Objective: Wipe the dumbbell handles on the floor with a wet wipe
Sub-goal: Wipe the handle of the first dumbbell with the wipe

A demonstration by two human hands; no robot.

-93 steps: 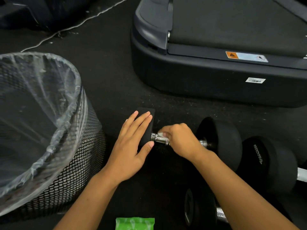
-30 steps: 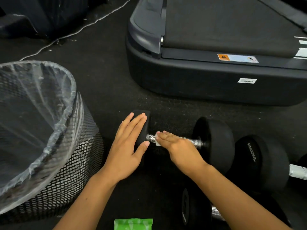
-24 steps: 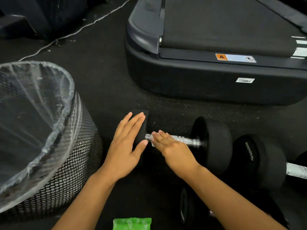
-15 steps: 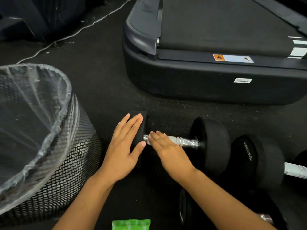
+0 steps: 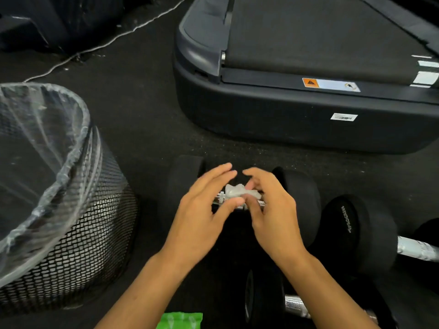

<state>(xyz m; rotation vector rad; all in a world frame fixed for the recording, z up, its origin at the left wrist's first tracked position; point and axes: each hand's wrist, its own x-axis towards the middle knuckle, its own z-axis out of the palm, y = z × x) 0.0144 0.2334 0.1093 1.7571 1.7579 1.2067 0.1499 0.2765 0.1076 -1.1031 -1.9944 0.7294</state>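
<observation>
A crumpled white wet wipe (image 5: 237, 191) hangs just above the chrome handle (image 5: 219, 201) of a black dumbbell (image 5: 303, 200) that lies on the floor. My left hand (image 5: 202, 210) and my right hand (image 5: 270, 210) meet over the handle. Each pinches an edge of the wipe with thumb and fingertips, the other fingers spread. The hands hide most of the handle. The dumbbell's left head (image 5: 183, 181) shows beside my left hand.
A second dumbbell (image 5: 356, 231) lies to the right and a third dumbbell (image 5: 261, 300) near the bottom edge. A green wipes pack (image 5: 180, 320) sits between my forearms. A mesh bin (image 5: 71, 222) with a plastic liner stands left. A treadmill base (image 5: 285, 119) lies behind.
My left hand has left the dumbbell's left head and come to the wipe. My right hand has lifted the wipe off the handle, and both hands now hold it.
</observation>
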